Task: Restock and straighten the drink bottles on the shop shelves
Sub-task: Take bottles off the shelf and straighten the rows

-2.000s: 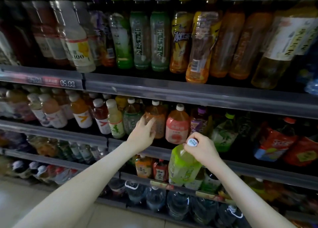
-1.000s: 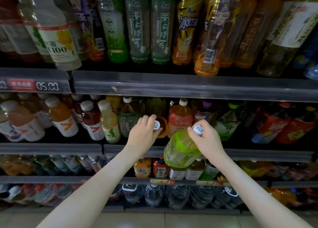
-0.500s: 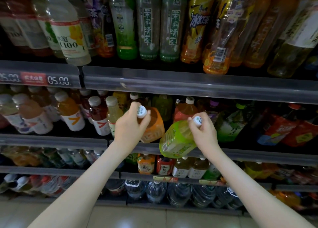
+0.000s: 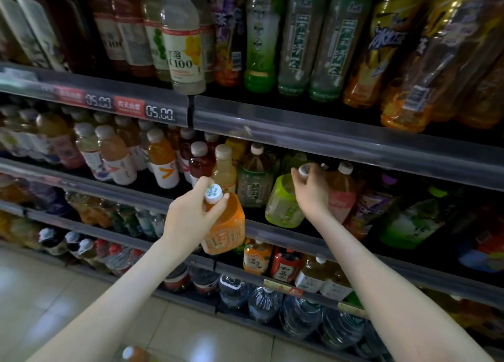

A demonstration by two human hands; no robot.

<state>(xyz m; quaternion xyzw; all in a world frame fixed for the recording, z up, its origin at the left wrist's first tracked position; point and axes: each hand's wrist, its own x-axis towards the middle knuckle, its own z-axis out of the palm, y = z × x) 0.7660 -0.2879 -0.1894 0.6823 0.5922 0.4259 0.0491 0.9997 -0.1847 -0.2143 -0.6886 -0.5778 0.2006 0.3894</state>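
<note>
My left hand (image 4: 191, 214) grips the neck of an orange drink bottle (image 4: 226, 229) with a white cap, held out in front of the middle shelf (image 4: 272, 230). My right hand (image 4: 312, 191) holds the white cap of a light green bottle (image 4: 283, 204), which sits tilted on the middle shelf between a dark green tea bottle (image 4: 255, 178) and a pink-labelled orange bottle (image 4: 341, 195).
Tall bottles fill the top shelf (image 4: 327, 132) above. Small juice bottles (image 4: 163, 162) crowd the middle shelf at the left. Lower shelves hold small bottles (image 4: 286, 266) and large water jugs (image 4: 300, 315). A bottle cap (image 4: 128, 353) shows at the bottom edge. Tiled floor (image 4: 41, 293) lies at the lower left.
My left hand has pulled the orange bottle out of the shelf and down toward me. My right hand has pushed the green bottle into the freed slot on the middle shelf.
</note>
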